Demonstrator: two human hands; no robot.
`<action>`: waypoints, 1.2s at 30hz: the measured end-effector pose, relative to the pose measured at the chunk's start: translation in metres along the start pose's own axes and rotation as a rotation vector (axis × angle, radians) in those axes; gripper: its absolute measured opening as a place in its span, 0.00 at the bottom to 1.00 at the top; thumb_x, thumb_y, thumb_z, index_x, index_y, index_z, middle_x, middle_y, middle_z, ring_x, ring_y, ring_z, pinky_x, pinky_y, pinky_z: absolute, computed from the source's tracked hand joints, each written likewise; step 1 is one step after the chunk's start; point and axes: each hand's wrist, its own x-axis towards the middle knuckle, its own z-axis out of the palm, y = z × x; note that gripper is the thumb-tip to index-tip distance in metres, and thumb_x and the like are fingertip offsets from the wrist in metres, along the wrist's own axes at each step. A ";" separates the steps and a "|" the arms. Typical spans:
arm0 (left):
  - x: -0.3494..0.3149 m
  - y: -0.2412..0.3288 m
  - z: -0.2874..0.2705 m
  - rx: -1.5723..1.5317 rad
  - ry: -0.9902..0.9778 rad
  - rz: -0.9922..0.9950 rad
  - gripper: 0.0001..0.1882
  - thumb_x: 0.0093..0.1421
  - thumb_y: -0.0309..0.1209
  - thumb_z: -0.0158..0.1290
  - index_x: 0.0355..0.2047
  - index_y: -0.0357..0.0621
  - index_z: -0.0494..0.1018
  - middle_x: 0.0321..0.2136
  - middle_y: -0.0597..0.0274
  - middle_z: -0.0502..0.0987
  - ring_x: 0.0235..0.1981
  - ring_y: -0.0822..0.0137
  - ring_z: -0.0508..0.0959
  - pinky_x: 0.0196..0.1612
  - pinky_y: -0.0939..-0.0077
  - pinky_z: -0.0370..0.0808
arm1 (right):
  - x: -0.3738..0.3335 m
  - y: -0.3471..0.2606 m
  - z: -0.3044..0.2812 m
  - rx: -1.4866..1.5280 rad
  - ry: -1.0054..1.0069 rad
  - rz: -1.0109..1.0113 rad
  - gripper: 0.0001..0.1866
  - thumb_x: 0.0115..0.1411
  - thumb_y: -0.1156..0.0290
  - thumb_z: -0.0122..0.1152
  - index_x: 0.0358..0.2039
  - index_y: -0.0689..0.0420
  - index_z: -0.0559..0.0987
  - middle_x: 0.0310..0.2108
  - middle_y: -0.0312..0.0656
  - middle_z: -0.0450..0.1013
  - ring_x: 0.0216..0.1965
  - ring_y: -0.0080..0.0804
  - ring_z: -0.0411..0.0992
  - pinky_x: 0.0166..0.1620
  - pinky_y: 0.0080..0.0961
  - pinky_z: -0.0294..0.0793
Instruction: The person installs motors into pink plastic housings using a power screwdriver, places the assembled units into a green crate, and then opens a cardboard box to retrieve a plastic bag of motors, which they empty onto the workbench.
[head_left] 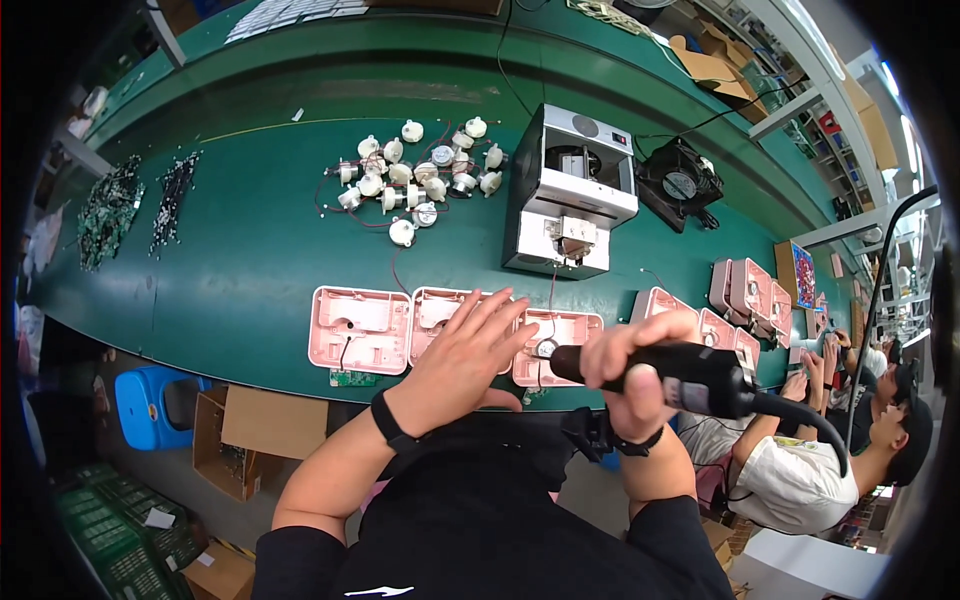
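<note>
My right hand [632, 372] is wrapped round a black corded electric screwdriver [705, 378]. The driver lies nearly level, its tip at a small round motor [546, 347] inside the right-hand pink plastic housing [582, 328]. With fingers stretched out, my left hand [462, 352] lies over the middle pink housing [428, 303], its fingertips reaching the edge of the right-hand one. It hides much of the middle housing. Left of it sits another pink housing [328, 345] with a dark wire inside. A green circuit board [352, 379] lies at that housing's near edge.
Behind the housings are several white motors with wires [398, 172], a grey-and-black machine [572, 190] and a black fan [680, 185]. Screw piles [172, 205] lie far left. More pink housings [745, 290] are stacked at right, near co-workers [800, 470]. A blue stool [150, 408] stands below.
</note>
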 end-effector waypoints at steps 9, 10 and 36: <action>-0.003 0.007 0.006 -0.158 0.248 0.048 0.15 0.48 0.34 0.63 0.36 0.45 0.76 0.39 0.64 0.76 0.48 0.61 0.73 0.53 0.65 0.68 | 0.001 -0.046 0.012 0.034 0.101 -0.031 0.25 0.54 0.53 0.65 0.37 0.54 0.62 0.18 0.36 0.66 0.13 0.28 0.65 0.20 0.28 0.69; -0.004 0.009 0.006 -0.190 0.271 0.038 0.14 0.48 0.34 0.63 0.35 0.45 0.77 0.37 0.65 0.77 0.46 0.62 0.74 0.52 0.66 0.69 | 0.001 -0.047 0.012 0.035 0.105 -0.035 0.25 0.54 0.52 0.66 0.37 0.53 0.62 0.17 0.35 0.66 0.13 0.28 0.65 0.20 0.27 0.69; -0.003 0.021 0.004 -0.549 0.339 -0.008 0.10 0.47 0.24 0.63 0.32 0.44 0.81 0.33 0.63 0.80 0.37 0.63 0.79 0.42 0.71 0.75 | -0.003 -0.057 -0.002 0.170 -0.036 -0.237 0.27 0.55 0.55 0.67 0.39 0.58 0.60 0.20 0.38 0.68 0.14 0.30 0.69 0.20 0.30 0.74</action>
